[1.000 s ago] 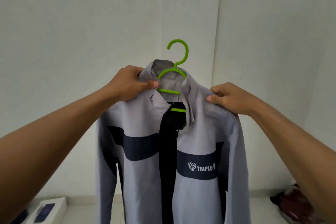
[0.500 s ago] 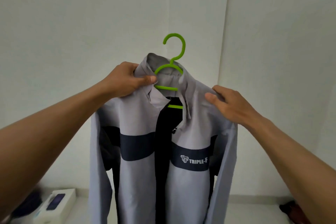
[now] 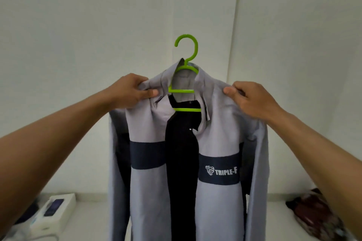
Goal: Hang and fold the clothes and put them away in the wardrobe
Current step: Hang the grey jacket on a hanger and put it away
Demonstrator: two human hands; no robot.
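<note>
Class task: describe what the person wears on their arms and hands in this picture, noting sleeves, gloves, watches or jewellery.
Nothing worn shows. The left forearm and right forearm are bare to the frame edge, no sleeve in view. The left hand and right hand are ungloved; neither wrist carries a watch or band, and no ring shows on the visible fingers.

A jacket [image 3: 147, 191] hung on a hanger [image 3: 184, 91], held up in front of a wall [image 3: 98, 25] at the middle of the view. The hanger's hook stood above the collar, its bars inside the open neck. The person's left hand [image 3: 130, 92] gripped the jacket's shoulder left of the hanger; the right hand [image 3: 252, 100] gripped the shoulder on the right. Below, on a flat surface [image 3: 88, 221], a box [image 3: 56, 209] lay far left and a heap of cloth [image 3: 317, 211] far right
</note>
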